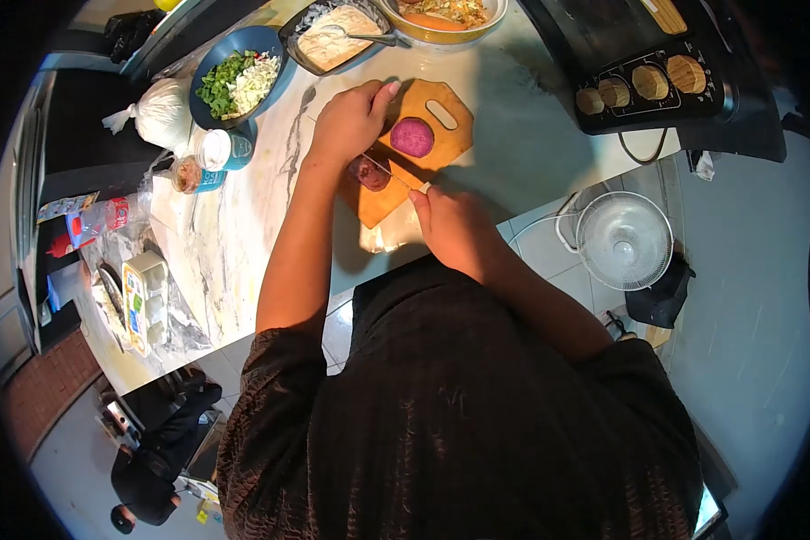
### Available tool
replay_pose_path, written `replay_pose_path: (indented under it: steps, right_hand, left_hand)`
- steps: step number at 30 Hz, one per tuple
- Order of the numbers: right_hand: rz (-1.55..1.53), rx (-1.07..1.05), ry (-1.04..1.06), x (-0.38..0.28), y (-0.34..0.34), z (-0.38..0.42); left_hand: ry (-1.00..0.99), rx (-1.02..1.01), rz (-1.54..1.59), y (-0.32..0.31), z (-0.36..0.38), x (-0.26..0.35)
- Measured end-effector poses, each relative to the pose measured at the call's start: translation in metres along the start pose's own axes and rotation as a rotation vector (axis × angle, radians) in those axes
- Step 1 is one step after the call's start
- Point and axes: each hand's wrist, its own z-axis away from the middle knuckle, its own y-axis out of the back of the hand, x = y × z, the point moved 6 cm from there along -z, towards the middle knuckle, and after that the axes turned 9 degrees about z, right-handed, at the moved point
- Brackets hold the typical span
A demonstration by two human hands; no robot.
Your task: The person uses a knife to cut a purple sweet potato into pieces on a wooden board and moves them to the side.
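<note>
A knife [398, 175] runs slantwise over a wooden cutting board [459, 135], its blade across a round, dark reddish-purple vegetable piece [372, 175]. My right hand [459, 227] is closed round the handle at the board's near right edge. The far end of the blade passes under my left hand [349, 124], which is closed over it with the thumb sticking out; most of its fingers are hidden below the palm. Beyond the blade lies a purple vegetable half [412, 137], its cut face up. An oval hole pierces the board's far end.
Left of the board stand a blue bowl [265, 43] of chopped greens, a jar [214, 149] and a tied white bag [160, 115]. A dark tray [290, 36] and a yellow-rimmed bowl [450, 36] sit behind. A black stove [643, 85] is at right; a person [153, 468] is lower left.
</note>
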Motion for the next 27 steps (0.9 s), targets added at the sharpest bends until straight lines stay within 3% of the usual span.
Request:
replay_pose_path:
  steps: [1, 3, 4, 6, 8, 11, 15, 27]
  right_hand:
    - [0.0, 0.002, 0.0, -0.001, 0.0, 0.0]
    - [0.007, -0.008, -0.014, -0.001, 0.0, 0.0]
    - [0.006, -0.011, -0.014, 0.0, -0.003, 0.0]
    - [-0.045, 0.03, 0.023, 0.004, -0.006, -0.001]
    - [-0.053, 0.013, 0.007, 0.003, -0.004, 0.0]
    - [-0.061, -0.021, 0.0, 0.0, -0.002, -0.001]
    - [-0.055, -0.037, 0.003, -0.001, -0.005, -0.001]
    - [-0.043, -0.006, -0.012, 0.002, -0.009, -0.005]
  left_hand:
    - [-0.002, 0.0, 0.0, 0.001, 0.001, 0.001]
    - [-0.33, 0.301, 0.096, 0.019, 0.018, 0.023]
    - [-0.328, 0.3, 0.095, 0.02, 0.03, 0.023]
    - [-0.221, 0.634, 0.379, 0.036, 0.07, 0.006]
    - [-0.187, 0.683, 0.493, 0.032, 0.099, -0.014]
    - [-0.127, 0.559, 0.264, 0.014, 0.126, -0.032]
    - [-0.043, 0.467, 0.365, -0.005, 0.134, -0.029]
    - [-0.049, 0.564, 0.276, -0.01, 0.137, -0.02]
